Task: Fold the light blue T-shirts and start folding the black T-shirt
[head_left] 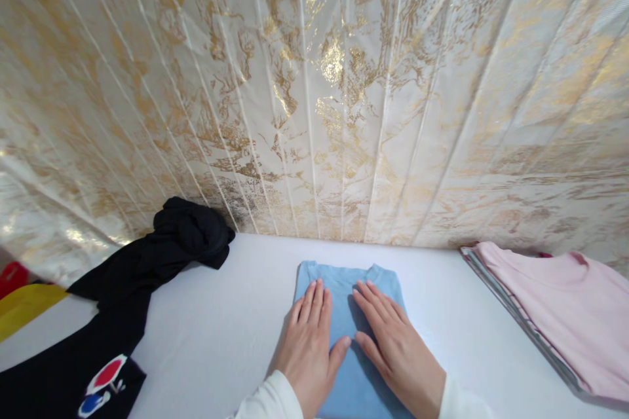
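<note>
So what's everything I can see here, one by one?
folded shirt: one, light blue, centre of the white surface, under both hands
black garment: one, black with a red and blue print, crumpled at left
pink shirt: one, pale pink, right edge, topping a flat stack
yellow cloth: one, yellow, far left
red item: one, red, far left, mostly hidden
white surface: one, white, bottom half
wall covering: one, white with gold marbling, behind
left hand: flat on the folded shirt, white sleeve
right hand: flat on the folded shirt, white sleeve

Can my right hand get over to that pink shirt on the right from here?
Probably yes: the right hand lies flat on the blue shirt, and only bare white surface separates it from the pink shirt.
</note>
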{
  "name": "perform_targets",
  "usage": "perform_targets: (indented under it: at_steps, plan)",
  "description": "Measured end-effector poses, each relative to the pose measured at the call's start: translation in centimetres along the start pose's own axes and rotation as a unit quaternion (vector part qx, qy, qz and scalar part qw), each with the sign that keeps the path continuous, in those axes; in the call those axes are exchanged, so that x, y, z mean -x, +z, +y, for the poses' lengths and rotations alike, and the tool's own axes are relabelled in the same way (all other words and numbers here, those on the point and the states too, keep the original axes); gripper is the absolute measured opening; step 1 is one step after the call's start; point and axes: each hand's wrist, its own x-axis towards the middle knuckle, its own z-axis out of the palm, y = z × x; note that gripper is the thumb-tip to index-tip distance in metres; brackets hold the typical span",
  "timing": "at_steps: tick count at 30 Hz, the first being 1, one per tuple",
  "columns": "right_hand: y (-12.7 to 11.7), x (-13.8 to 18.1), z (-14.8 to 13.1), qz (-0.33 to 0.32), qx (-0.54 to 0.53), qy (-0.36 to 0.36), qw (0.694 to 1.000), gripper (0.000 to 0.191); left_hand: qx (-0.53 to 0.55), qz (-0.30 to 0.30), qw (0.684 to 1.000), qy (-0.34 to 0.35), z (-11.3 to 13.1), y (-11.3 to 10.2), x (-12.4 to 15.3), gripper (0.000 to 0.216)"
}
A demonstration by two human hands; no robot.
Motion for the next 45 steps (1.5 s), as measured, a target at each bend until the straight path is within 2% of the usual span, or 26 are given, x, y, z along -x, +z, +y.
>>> perform_targets:
  at_steps: [3, 6, 16, 22, 25, 27, 31, 36, 41, 45]
  plan:
    - [0.4, 0.9, 0.0, -0.019, 0.095, -0.021, 0.995, 0.057, -0.002, -0.011, 1.0, -0.001, 0.0, -0.3, -0.1, 0.058]
    - [0.5, 0.9, 0.2, -0.03, 0.133, -0.026, 0.99, 0.061, -0.002, -0.014, 1.0, 0.0, 0.0, -0.3, 0.0, 0.058]
    - [0.4, 0.7, -0.2, -0.033, 0.109, -0.002, 0.994, 0.061, -0.008, -0.01, 1.0, -0.002, -2.1, -1.1, -0.5, 0.057]
    - [0.5, 0.8, -0.2, -0.032, 0.118, -0.004, 0.992, 0.06, -0.002, -0.045, 0.999, -0.005, -2.5, -1.1, -0.8, 0.059]
    - [0.5, 0.7, -0.2, -0.038, 0.125, -0.005, 0.991, 0.06, 0.024, -0.035, 0.999, -0.01, -3.5, -1.8, -1.8, 0.057]
    - [0.5, 0.7, -0.2, -0.037, 0.125, -0.004, 0.992, 0.06, 0.032, -0.002, 0.998, -0.047, -4.6, -2.7, -3.0, 0.051]
    - [0.5, 0.6, -0.2, -0.034, 0.122, -0.005, 0.992, 0.06, 0.034, 0.037, 0.993, -0.11, -6.4, -4.2, -5.7, 0.025]
    - [0.5, 0.6, -0.2, -0.038, 0.139, -0.01, 0.989, 0.061, 0.056, 0.02, 0.99, -0.127, -6.8, -4.1, -7.7, 0.006]
    - [0.5, 0.8, -0.2, -0.036, 0.15, -0.007, 0.988, 0.059, 0.089, -0.015, 0.984, -0.151, -7.4, -3.1, -8.3, 0.004]
    - [-0.4, 0.6, -0.4, -0.082, 0.133, -0.001, 0.988, 0.06, 0.11, -0.031, 0.981, -0.158, -7.7, -3.2, -8.4, 0.004]
